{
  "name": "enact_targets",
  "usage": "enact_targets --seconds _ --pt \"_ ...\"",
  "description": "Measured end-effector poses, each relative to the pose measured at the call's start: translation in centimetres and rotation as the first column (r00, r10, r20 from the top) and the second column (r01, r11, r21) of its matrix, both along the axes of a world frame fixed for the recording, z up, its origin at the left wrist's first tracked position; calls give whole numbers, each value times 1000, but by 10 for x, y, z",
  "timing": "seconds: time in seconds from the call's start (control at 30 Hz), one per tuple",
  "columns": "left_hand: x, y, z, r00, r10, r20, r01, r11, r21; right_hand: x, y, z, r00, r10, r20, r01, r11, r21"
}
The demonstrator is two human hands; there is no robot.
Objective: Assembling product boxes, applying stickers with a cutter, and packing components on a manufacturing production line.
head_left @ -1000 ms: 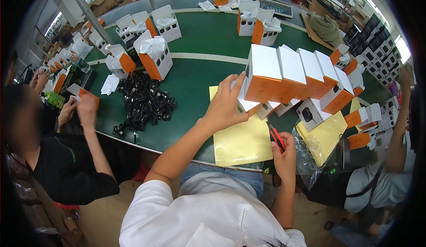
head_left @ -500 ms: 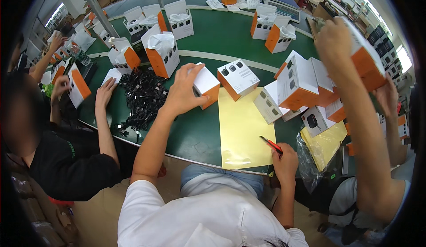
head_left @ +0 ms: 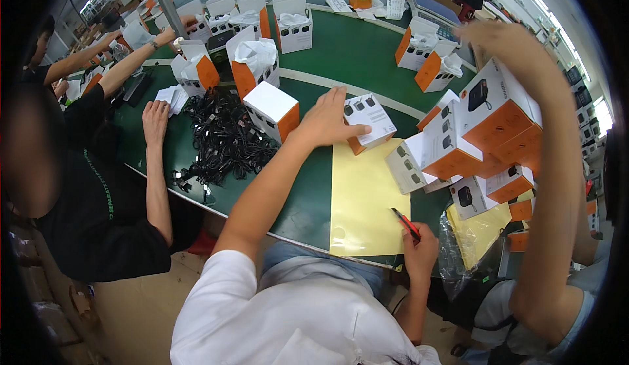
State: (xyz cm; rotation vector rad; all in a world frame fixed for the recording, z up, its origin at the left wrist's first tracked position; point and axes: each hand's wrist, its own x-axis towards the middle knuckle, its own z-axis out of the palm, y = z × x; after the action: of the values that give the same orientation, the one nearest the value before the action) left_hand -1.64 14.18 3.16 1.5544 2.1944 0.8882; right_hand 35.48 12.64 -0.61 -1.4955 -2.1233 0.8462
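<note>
My left hand (head_left: 331,121) is at the left edge of a white box with an orange side (head_left: 371,117). Its fingers are apart and the thumb lies over the box's near face; whether it grips the box I cannot tell. To the left a closed white and orange box (head_left: 270,109) stands beside a heap of black cables (head_left: 226,142). My right hand (head_left: 421,252) is closed on a slim red and black utility knife (head_left: 407,226), its dark tip pointing up over a yellow sheet (head_left: 367,201), which lies under the near edge of the white box.
Boxes are stacked on the right (head_left: 452,142), where a co-worker's arm (head_left: 547,135) reaches over. A yellow pack in clear plastic (head_left: 475,234) lies below them. Open boxes (head_left: 255,63) stand behind the cables. Another co-worker's hand (head_left: 155,121) rests near white papers (head_left: 173,97).
My left hand has let go of the closed box, now farther left by the cables, and moved right to the other box. The right co-worker's large box now sits on the stack.
</note>
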Motion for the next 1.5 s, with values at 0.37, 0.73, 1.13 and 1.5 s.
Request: enact_targets --seconds 0.37,0.73,1.13,1.5 --pt "9 16 -38 889 -52 455 -44 979 198 10 -4 -16 988 150 -44 -130 942 311" --pt "43 72 -21 960 81 -267 75 846 528 10 -19 -8 994 77 -71 -57 966 250" --pt "88 -95 -65 813 -392 -430 288 913 -288 -72 34 -10 922 176 -346 -196 980 -23" --pt "58 -169 -60 879 -341 -334 266 931 -251 -87 53 -6 895 149 -419 -228 963 -143"
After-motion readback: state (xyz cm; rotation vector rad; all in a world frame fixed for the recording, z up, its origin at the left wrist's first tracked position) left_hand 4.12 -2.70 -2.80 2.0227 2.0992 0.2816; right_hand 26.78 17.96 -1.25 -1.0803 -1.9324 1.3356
